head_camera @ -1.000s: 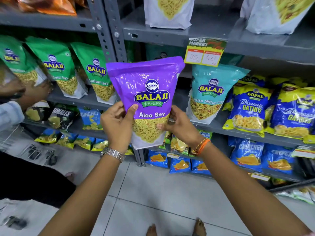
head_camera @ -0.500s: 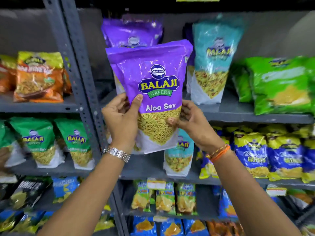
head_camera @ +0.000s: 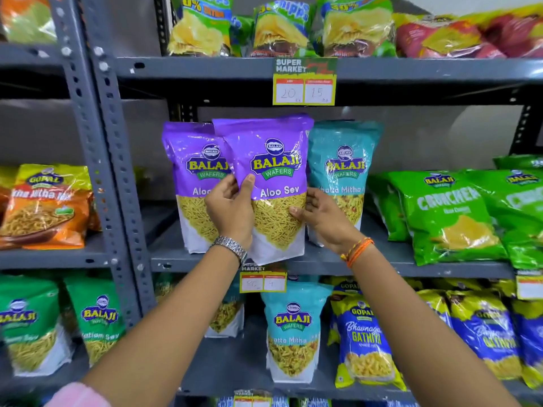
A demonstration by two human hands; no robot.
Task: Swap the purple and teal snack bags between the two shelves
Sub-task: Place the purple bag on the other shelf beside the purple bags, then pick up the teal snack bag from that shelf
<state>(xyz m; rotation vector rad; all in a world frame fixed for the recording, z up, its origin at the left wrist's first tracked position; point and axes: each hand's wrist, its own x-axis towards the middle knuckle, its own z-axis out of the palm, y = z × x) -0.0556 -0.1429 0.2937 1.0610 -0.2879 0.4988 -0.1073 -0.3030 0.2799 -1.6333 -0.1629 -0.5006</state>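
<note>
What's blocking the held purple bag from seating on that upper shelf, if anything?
Nothing visible blocks it. The held purple bag, gripped by the left hand and right hand, sits at the shelf edge between the shelved purple bag and the teal bag, overlapping both. Its bottom overhangs the edge.

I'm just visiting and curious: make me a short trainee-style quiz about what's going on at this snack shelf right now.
1. True or false: both hands grip one purple bag.
2. Which bag stands directly right of the held one? A) teal bag B) orange bag C) blue bag
3. Fill in: the left hand wears a ____ on its wrist; the right hand wears orange bands.

Key: 1 true; 2 A; 3 watch.
</note>
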